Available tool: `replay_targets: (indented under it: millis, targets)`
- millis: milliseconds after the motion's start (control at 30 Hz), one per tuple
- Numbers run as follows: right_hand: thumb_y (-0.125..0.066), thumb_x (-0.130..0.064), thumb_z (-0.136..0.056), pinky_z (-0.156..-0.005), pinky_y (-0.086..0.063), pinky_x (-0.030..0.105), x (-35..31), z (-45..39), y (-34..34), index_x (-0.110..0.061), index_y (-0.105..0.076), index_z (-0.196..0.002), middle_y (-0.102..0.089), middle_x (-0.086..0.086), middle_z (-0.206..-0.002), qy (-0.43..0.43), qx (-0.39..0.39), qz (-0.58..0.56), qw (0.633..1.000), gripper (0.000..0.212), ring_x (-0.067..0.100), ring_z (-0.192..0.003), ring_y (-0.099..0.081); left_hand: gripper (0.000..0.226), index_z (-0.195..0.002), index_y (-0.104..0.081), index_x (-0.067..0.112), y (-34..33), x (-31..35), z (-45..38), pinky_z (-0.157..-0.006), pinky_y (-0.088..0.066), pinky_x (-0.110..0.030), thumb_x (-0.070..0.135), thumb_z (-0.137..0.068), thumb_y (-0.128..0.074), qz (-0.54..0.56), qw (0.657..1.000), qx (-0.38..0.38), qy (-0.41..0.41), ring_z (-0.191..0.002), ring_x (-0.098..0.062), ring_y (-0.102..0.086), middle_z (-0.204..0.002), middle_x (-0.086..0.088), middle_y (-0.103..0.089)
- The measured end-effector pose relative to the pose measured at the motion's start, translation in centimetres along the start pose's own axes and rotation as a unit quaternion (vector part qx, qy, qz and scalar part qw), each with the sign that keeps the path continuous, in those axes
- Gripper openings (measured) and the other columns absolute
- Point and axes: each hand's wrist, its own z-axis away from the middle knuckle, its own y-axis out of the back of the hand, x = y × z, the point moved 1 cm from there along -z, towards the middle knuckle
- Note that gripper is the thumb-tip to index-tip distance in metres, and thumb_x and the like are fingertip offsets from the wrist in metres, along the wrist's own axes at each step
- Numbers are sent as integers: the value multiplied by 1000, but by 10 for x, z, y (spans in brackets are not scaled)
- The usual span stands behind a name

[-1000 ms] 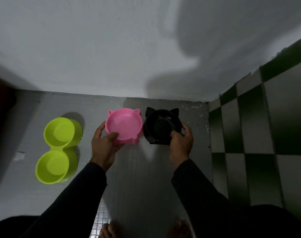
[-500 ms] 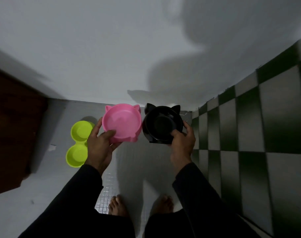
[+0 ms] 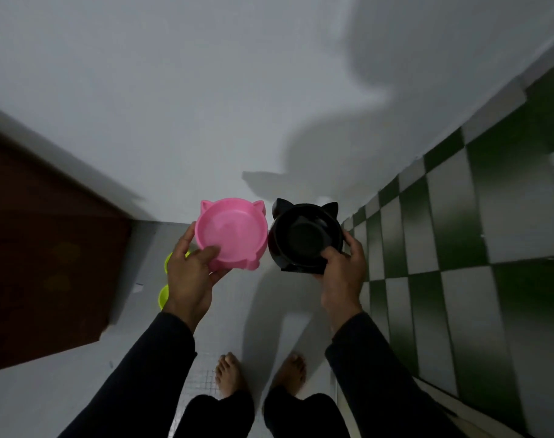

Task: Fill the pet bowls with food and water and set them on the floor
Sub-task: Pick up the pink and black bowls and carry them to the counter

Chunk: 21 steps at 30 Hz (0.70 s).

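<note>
Standing up, looking down at two bowls held in the air, side by side, well above the floor [image 3: 80, 390].

Left hand [image 3: 190, 279]: thumb curled over the near rim of the pink bowl [image 3: 231, 233], fingers wrapped under and up its left side. Clamped on the pink bowl at about 7 o'clock on its rim. Pink bowl with two little cat ears at the far edge, around 11 and 1 o'clock. Inside looks bare, nothing in it.

Right hand [image 3: 343, 279]: thumb over the near rim of the black bowl [image 3: 305, 237], fingers curled round its right side at about 4 o'clock. Clamped on the black bowl. Two cat ears on it too, pointing away. Too dark inside to tell what is in there.

Black bowl at 3 o'clock from the pink bowl, very close; touching or not, cannot tell.

Green double bowl [image 3: 165, 279] down on the floor, at 8 o'clock from the pink bowl, mostly hidden behind the left hand.

Two bare feet [image 3: 230, 374] at 6 o'clock. Dark sleeves [image 3: 149, 374] on both arms. White wall [image 3: 206, 90] at 12 o'clock, brown door [image 3: 48, 248] at 9 o'clock, green and white tile wall [image 3: 474, 248] at 3 o'clock.
</note>
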Motion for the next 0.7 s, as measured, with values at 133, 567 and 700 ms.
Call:
replay_targets:
  millis: [133, 567, 700]
  targets:
    - [-65, 5, -84, -77, -64, 46, -54, 41, 7, -38, -61, -131, -65, -7, -119, 13, -10, -22, 1000, 64, 21, -107, -66, 76, -150, -51, 36, -18, 45, 45, -82, -62, -56, -7, -88, -67, 0, 1000, -21, -19, -106, -37, -73, -131, -6, -62]
    - [-64, 3, -83, -64, -63, 44, -197, 133, 20, -32, -63, -123, -62, 3, -121, 67, -61, -86, 992, 53, 30, -106, -65, 66, -141, -60, 33, -74, 161, 140, -76, -63, -51, 0, -86, -74, 28, 994, -54, -89, -107, -39, -71, -135, -10, -63]
    - [-65, 0, -85, -63, -63, 43, -234, 152, 25, -33, -63, -121, -61, -4, -113, 93, -75, -112, 987, 49, 26, -102, -66, 64, -141, -61, 30, -96, 191, 160, -74, -64, -47, 0, -86, -75, 33, 989, -75, -124, -93, -27, -78, -131, -9, -66]
